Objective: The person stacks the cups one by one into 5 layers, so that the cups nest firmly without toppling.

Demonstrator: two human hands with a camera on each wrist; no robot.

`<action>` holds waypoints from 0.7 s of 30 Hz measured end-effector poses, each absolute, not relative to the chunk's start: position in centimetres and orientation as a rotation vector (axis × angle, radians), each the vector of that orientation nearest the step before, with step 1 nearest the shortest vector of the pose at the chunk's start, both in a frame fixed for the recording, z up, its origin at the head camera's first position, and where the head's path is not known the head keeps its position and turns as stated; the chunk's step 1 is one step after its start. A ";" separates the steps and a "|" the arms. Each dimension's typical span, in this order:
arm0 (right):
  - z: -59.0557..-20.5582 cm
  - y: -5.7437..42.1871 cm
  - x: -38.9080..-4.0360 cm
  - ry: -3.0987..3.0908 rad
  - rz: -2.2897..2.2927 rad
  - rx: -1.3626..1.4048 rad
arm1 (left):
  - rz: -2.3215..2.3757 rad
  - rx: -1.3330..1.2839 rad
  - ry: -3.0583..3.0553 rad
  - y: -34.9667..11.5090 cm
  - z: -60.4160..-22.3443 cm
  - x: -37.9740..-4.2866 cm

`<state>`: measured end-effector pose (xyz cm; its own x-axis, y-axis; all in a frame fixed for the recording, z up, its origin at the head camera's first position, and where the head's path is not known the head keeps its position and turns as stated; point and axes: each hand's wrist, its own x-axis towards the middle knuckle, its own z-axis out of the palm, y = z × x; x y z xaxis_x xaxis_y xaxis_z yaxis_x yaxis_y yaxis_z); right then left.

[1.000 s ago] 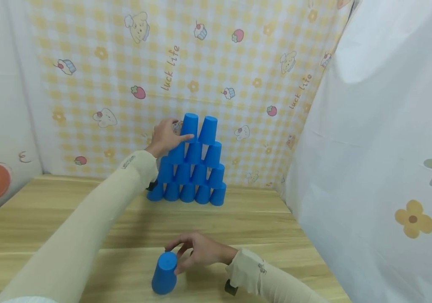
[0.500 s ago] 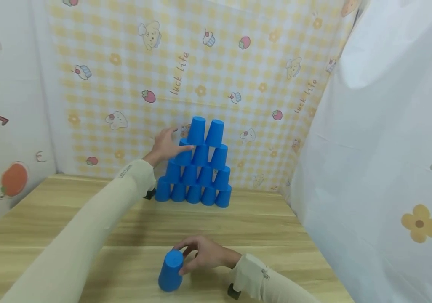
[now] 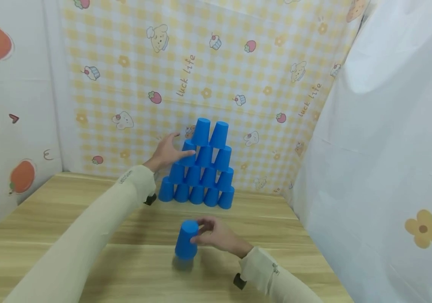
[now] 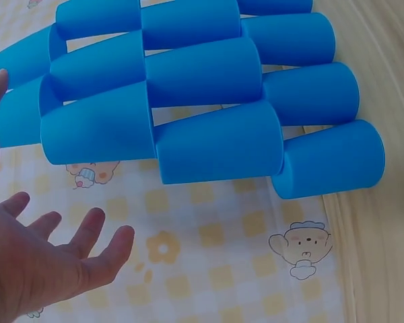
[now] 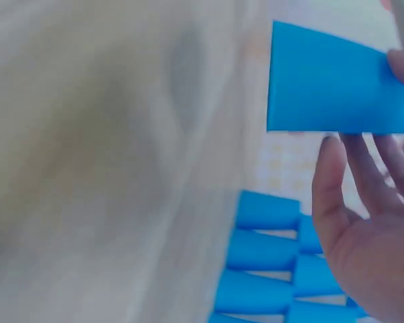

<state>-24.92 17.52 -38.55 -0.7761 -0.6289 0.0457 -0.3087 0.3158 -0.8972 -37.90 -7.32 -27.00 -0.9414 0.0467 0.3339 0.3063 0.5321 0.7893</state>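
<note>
Upside-down blue cups stand in a stepped pyramid [image 3: 208, 176] of several rows, with two cups on top. My left hand [image 3: 167, 152] is beside its upper left side, fingers spread and holding nothing; in the left wrist view the hand [image 4: 60, 269] lies alongside the cups with its fingers apart. My right hand [image 3: 220, 235] pinches a single upside-down blue cup [image 3: 186, 242] near its closed end, raised over the table with its shadow below. In the right wrist view, thumb and fingers hold this cup [image 5: 337, 84] at its narrow end.
The wooden table [image 3: 144, 269] reaches back to a yellow checked cloth [image 3: 136, 118] hanging close behind the pyramid. A white cloth [image 3: 371, 168] hangs along the right side, and another patterned white cloth [image 3: 19, 118] along the left.
The right hand has lifted the single cup off the table and moved it forward, toward the pyramid. The left hand has drawn slightly down from the top row. The head view has shifted a little.
</note>
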 end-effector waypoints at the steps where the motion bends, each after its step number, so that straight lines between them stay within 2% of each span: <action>1: -38.1 17.6 -25.1 2.301 -1.494 -0.822 | -1.368 -0.293 -2.495 -7.2 -27.1 -37.8; 10: -33.9 18.3 -27.2 2.588 -1.794 -0.606 | -1.352 -0.336 -2.522 -6.1 -28.2 -36.7; 21: -26.7 17.2 -30.2 2.787 -1.970 -0.370 | -1.279 -0.353 -2.539 -5.8 -29.0 -36.2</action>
<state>-30.17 17.19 -26.68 -0.9351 -0.0065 0.3543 -0.3362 0.3328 -0.8811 -36.22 -5.77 -29.01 -0.9321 0.0921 0.3502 0.3363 0.5789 0.7428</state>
